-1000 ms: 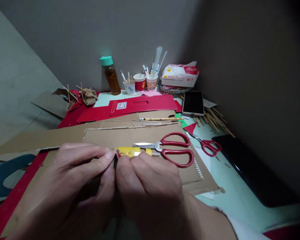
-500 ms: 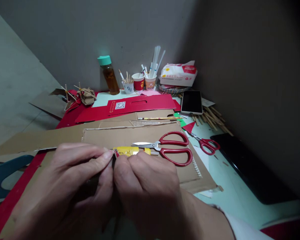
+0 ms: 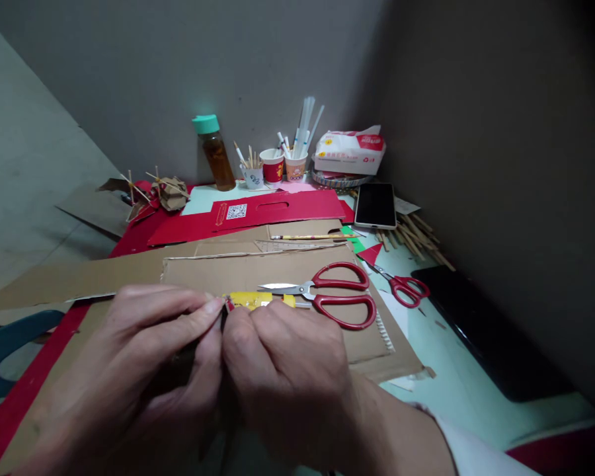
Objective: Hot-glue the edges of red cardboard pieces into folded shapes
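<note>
My left hand (image 3: 143, 370) and my right hand (image 3: 287, 370) are pressed together low in the head view, fingertips pinched around something small between them that I cannot make out. Just beyond the fingertips a yellow tool with a red tip (image 3: 258, 301) lies on a brown cardboard sheet (image 3: 218, 271). Large red-handled scissors (image 3: 337, 297) lie shut beside it, to the right of my hands.
Small red scissors (image 3: 401, 285), a phone (image 3: 375, 205), wooden sticks (image 3: 416, 235), a pencil (image 3: 312, 237) and a red card (image 3: 258, 213) lie farther back. A bottle (image 3: 213, 152), cups with pens (image 3: 282, 165) and a tissue pack (image 3: 350, 151) stand by the wall.
The hands have kept their pinch and barely moved; the view has shifted slightly, so the objects sit a little to the left.
</note>
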{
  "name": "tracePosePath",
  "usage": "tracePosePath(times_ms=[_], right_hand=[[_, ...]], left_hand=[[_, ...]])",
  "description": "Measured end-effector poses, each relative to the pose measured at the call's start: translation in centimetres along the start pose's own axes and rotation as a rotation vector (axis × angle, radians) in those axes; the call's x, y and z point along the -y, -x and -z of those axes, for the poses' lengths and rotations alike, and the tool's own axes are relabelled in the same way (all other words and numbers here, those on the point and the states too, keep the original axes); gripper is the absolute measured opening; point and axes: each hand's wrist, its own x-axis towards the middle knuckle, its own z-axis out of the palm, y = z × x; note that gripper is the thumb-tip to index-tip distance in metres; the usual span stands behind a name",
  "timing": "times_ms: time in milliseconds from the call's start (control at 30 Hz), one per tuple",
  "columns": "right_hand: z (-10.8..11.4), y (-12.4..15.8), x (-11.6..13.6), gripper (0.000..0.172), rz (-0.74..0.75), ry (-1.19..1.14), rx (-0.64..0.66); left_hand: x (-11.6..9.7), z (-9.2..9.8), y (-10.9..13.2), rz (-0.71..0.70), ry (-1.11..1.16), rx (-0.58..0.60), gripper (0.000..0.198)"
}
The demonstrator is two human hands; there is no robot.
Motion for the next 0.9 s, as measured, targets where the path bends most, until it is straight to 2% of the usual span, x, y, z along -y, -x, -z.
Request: tracePosePath(times_ms=[167,300,467,633,900], right_hand=[[-0.1,-0.1,0.0,0.025,0.006,0.032,-0.013],[-0.2,-0.1,0.0,0.023,0.01,0.024,-0.043],[-0.3,-0.2,0.1,0.025,-0.006,0.03,-0.071],[-0.4,-0.2,0.2,0.028,0.006,0.028,-0.072],[-0.6,-0.2,0.0,0.022,0.03,0.056,-0.092]], left_hand=[[-0.3,-0.4,1.1,0.149,0.039,-0.108,0.014],[-0.2,-0.7,1.4,0.132,0.071,-0.121,0.021],[-0.7,-1.1,0.6,0.108,0.067,-0.156,0.021],[-1.2,-0.9,0.1,0.05,0.052,-0.155,0.029],[-1.4,-1.0,0.1,0.039,0.067,-0.197,0.033]])
